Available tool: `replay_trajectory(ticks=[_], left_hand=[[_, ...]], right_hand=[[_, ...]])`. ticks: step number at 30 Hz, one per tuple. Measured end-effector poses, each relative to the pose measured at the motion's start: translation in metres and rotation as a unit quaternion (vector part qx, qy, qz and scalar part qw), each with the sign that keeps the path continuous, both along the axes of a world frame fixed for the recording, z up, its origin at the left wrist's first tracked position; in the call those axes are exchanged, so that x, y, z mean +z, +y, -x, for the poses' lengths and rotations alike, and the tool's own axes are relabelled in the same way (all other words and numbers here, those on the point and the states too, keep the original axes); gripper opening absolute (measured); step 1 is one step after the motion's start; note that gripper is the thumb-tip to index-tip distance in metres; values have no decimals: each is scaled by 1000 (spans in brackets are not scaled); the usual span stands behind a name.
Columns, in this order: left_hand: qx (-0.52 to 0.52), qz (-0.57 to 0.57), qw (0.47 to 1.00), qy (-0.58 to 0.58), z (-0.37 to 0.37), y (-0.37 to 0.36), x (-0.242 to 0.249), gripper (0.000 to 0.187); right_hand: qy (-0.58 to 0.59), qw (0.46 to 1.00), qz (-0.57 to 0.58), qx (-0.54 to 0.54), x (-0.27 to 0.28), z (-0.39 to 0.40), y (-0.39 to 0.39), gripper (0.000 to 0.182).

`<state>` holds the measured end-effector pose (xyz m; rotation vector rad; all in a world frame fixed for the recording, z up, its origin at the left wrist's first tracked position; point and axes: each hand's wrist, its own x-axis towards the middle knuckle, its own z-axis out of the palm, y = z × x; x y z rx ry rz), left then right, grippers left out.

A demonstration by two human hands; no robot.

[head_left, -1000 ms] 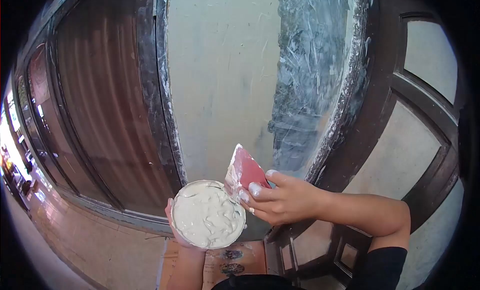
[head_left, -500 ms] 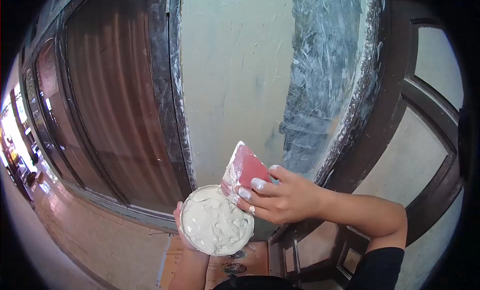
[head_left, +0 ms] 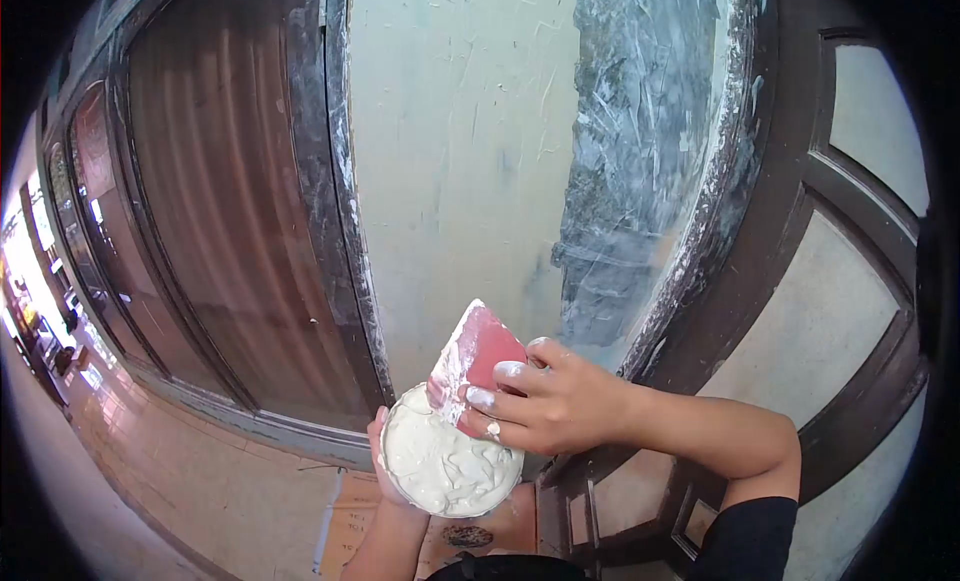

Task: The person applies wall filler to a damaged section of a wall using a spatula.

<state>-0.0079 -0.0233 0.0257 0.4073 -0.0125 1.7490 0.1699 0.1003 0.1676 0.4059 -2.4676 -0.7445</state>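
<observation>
My left hand (head_left: 384,461) grips a round tub of white putty (head_left: 445,471) from its left side; most of its fingers are hidden beneath and behind it. The putty has a creamy, ridged surface. My right hand (head_left: 545,401) is closed on a red putty scraper (head_left: 490,353), its fingertips smeared with white. The scraper's left edge is coated in putty, and its lower end is at the tub's upper rim, over the putty. In front stands a wall panel (head_left: 450,171), coated pale on the left, with a rough grey strip (head_left: 640,161) on the right.
A dark-framed window with a brown curtain (head_left: 220,181) stands to the left. On the right is a dark panelled door (head_left: 800,311). Cardboard (head_left: 350,511) lies on the tiled floor (head_left: 240,511) below. Bright light shows at the far left.
My left hand and the tub have shifted slightly right. The scraper has come down and a little left, its lower end now further over the putty.
</observation>
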Motion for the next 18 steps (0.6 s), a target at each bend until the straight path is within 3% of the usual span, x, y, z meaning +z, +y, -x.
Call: replay_trajectory(ticks=[6,18], left_hand=[[36,56,997,25,-11,12,0,73],[-11,-3,1000,11,-27,36,-5,71]], right_hand=[[13,998,63,-1,-6,-9,8,30],[33,991,128,-30,-16,-35,25,33]])
